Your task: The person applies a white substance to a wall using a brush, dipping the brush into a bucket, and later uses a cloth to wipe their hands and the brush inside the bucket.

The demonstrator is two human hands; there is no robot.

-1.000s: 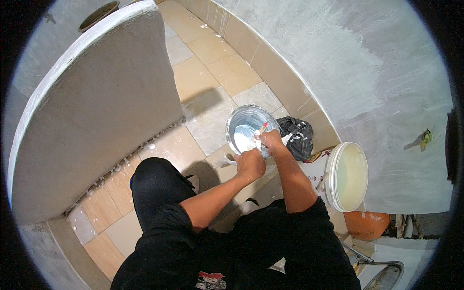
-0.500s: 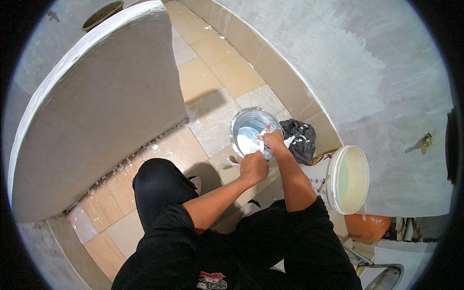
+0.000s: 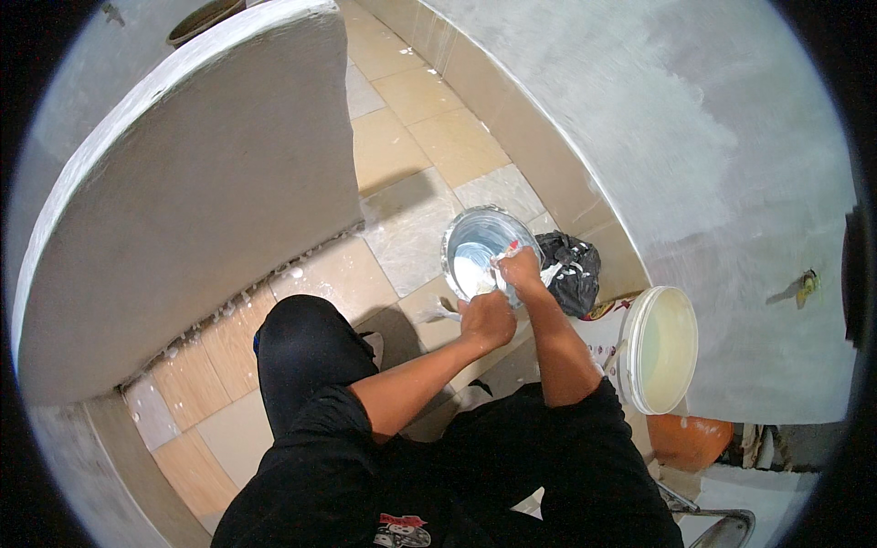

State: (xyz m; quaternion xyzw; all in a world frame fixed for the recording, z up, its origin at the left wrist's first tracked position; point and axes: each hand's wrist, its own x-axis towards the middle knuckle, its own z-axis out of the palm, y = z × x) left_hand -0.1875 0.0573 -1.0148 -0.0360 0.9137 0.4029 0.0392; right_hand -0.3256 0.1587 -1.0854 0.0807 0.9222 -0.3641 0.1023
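Observation:
A round metal bowl (image 3: 470,239) with white paste in it stands on the tiled floor in front of my knees. My right hand (image 3: 523,270) is over its near rim, closed on a small scraper (image 3: 512,247) with red on its handle. My left hand (image 3: 487,319) is a fist just below the rim, gripping a paste-smeared flat blade (image 3: 483,285) that meets the scraper. Both forearms reach forward from my black-clothed lap.
A black plastic bag (image 3: 572,270) lies right of the bowl. A white bucket (image 3: 660,347) of pale paint stands by the skimmed grey wall (image 3: 694,155), with an orange pot (image 3: 687,440) below it. A low plastered partition (image 3: 183,210) rises at left. A small tool (image 3: 437,311) lies on the tiles.
Both hands stay at the bowl's near rim, shifting only slightly as the two tools work against each other. The bowl has not moved.

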